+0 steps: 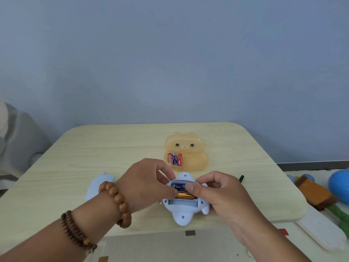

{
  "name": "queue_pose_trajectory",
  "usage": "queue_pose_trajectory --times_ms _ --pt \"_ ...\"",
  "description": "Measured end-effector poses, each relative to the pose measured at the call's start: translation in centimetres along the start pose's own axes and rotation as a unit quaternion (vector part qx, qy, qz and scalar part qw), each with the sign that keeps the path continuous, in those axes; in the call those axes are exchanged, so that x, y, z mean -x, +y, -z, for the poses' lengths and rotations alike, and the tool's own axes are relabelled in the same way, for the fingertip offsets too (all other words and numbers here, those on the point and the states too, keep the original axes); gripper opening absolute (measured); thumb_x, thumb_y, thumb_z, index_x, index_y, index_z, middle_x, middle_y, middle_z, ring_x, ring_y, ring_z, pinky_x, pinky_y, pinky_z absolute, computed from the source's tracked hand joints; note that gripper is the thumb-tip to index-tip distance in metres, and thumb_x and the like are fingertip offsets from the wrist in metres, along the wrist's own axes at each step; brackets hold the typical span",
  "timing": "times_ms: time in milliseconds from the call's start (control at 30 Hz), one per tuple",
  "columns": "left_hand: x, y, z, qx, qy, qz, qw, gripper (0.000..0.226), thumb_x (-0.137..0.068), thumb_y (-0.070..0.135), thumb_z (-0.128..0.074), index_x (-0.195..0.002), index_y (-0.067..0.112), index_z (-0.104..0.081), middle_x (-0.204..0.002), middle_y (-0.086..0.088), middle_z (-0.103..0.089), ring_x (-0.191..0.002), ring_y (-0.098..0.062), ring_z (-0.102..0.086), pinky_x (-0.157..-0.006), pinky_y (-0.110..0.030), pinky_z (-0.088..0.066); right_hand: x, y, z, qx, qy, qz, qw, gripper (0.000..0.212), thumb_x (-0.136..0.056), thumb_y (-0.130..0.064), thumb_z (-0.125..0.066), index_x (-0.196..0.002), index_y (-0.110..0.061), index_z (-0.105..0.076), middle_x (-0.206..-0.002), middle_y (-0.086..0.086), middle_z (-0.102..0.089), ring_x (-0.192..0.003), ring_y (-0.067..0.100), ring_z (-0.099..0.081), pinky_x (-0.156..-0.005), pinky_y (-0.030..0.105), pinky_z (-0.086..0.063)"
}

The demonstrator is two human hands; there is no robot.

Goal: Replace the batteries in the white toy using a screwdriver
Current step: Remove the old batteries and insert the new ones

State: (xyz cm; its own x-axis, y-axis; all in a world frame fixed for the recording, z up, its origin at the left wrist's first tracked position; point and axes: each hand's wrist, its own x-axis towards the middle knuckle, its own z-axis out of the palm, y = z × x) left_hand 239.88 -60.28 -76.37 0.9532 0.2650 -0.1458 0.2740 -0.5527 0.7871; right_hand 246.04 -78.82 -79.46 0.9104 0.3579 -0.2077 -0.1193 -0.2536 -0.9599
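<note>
Left hand (149, 184): curled in over the toy, with thumb and fingertips pinching the left end of the blue battery (179, 185).
Right hand (222, 197): wrapped round the right side of the white toy (182, 212), and the thumb is pressing on that same battery's right end.
White toy: underside up at the near edge of the table (113, 148), held between both hands with its battery bay open.
Battery bay: the blue battery sits in the far slot and a gold battery (184, 196) lies right beside it. The nearest slot shows its white floor.
Bear-shaped box (188, 146): orange and see-through, just behind the hands. Three batteries (175, 159) sit side by side in its front left, red, blue, red.
Pale blue piece (98, 188): lying on the table left of the left wrist, partly hidden by it.
Black tip (241, 177): pokes out behind the right hand, too little showing to tell what it is.
Bead bracelets (117, 199): on the left wrist and forearm.
</note>
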Motion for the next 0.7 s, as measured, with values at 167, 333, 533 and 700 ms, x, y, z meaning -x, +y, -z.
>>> queue_pose_trajectory --times_ms 167,333,533,700 --pt "-0.1 -0.3 0.1 -0.021 -0.019 0.005 1.0 0.02 -0.075 0.025 -0.082 -0.092 0.025 -0.071 -0.089 0.002 -0.075 -0.048 0.0 -0.057 -0.04 -0.012 -0.038 0.0 -0.2 0.0 -0.011 -0.002 -0.004 1.0 0.02 -0.074 -0.025 -0.089 -0.083 -0.012 -0.077 -0.08 0.012 -0.079 -0.054 0.014 -0.067 -0.06 0.034 -0.056" --pt "0.1 -0.4 4.2 -0.174 0.06 0.0 0.983 0.033 -0.074 0.06 -0.073 -0.094 0.034 -0.066 -0.086 0.013 -0.069 -0.071 0.001 -0.063 -0.065 -0.018 -0.045 -0.1 0.1 0.2 -0.029 -0.006 -0.017 0.999 0.027 -0.073 -0.026 -0.09 -0.087 -0.007 -0.077 -0.087 0.017 -0.08 -0.059 0.014 -0.072 -0.052 0.027 -0.058" --pt "1.1 -1.9 3.9 -0.377 0.003 0.043 0.925 0.055 -0.075 0.071 -0.063 -0.112 0.031 -0.055 -0.088 0.013 -0.059 -0.085 -0.006 -0.059 -0.068 -0.021 -0.041 -0.2 0.1 0.0 -0.032 -0.009 -0.019 0.999 0.024 -0.075 -0.026 -0.089 -0.087 -0.008 -0.078 -0.086 0.015 -0.08 -0.059 0.01 -0.072 -0.052 0.025 -0.058" --pt "0.9 -2.4 2.5 -0.388 -0.003 0.009 0.922 0.037 -0.076 0.054 -0.069 -0.101 0.029 -0.056 -0.089 0.01 -0.061 -0.082 -0.011 -0.063 -0.079 -0.028 -0.053 -0.1 0.1 0.1 -0.036 -0.008 -0.015 0.999 0.023 -0.076 -0.025 -0.088 -0.087 -0.007 -0.077 -0.086 0.015 -0.08 -0.059 0.01 -0.072 -0.051 0.025 -0.057"
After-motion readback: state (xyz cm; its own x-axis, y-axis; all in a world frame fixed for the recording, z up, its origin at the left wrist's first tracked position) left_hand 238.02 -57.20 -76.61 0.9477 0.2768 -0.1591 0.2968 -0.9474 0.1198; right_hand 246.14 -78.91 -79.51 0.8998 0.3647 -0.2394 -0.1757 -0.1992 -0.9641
